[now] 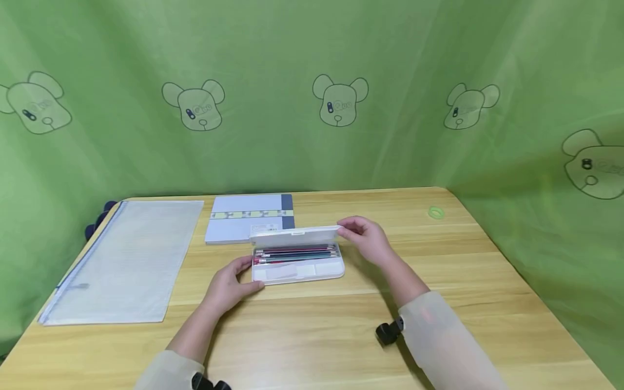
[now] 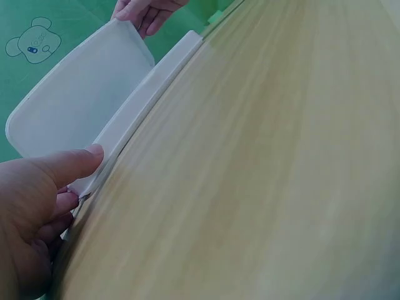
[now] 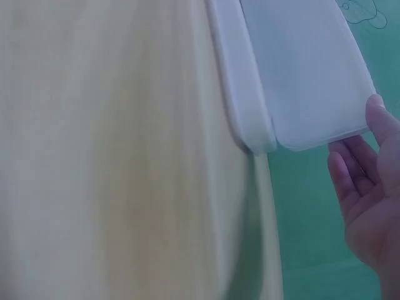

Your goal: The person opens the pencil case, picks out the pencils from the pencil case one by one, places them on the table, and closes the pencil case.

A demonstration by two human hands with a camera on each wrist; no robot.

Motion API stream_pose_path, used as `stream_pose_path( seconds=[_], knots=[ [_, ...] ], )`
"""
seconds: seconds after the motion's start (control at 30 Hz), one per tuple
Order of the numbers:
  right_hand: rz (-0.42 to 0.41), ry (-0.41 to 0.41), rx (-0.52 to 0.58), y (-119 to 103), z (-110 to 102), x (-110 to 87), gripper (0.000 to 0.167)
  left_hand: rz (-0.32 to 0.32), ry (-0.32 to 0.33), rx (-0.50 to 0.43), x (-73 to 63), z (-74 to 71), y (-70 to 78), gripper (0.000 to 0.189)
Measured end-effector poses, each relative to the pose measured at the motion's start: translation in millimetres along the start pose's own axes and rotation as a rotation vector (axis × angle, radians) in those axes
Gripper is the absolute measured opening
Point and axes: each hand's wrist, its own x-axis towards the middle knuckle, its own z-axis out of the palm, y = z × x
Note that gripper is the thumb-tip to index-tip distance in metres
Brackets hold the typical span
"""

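Observation:
A white pencil case (image 1: 326,269) lies on the table with its hinged lid (image 1: 297,236) raised along the back. Several pencils (image 1: 297,252) lie side by side in the rear half of the case; white pieces (image 1: 285,272) sit in the front half. My left hand (image 1: 231,286) grips the case's left end, with the thumb over the front corner. In the left wrist view that thumb (image 2: 81,164) presses on the rim. My right hand (image 1: 366,238) pinches the lid's right corner between thumb and fingers, as the right wrist view also shows (image 3: 372,187).
Behind the case lies a light blue notebook (image 1: 244,230) with a patterned band. A translucent zip pouch (image 1: 122,265) lies flat on the left. A small green ring (image 1: 436,212) is at the back right. Green curtain (image 1: 273,151) hangs around the wooden table (image 1: 312,341).

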Motion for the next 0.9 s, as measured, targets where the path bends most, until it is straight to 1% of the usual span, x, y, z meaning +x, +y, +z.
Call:
stream_pose_path(
  seconds=[0.13,0.27,0.57,0.9],
  knots=[
    [0.002,-0.005,0.026,-3,0,7.8,0.029,0.012,-0.003,-0.001,0.6,-0.2,-1.3,0.071],
    [0.024,-0.006,0.067,-2,0,16.2,0.031,0.019,-0.005,0.007,1.1,-0.6,-1.6,0.071],
    [0.107,0.018,0.098,2,4,32.6,0.034,0.015,-0.005,0.019,1.7,-0.7,-1.6,0.071],
    [0.197,0.026,0.126,7,10,44.9,0.037,0.020,0.002,0.028,-0.4,-1.2,0.1,0.070]
  ],
)
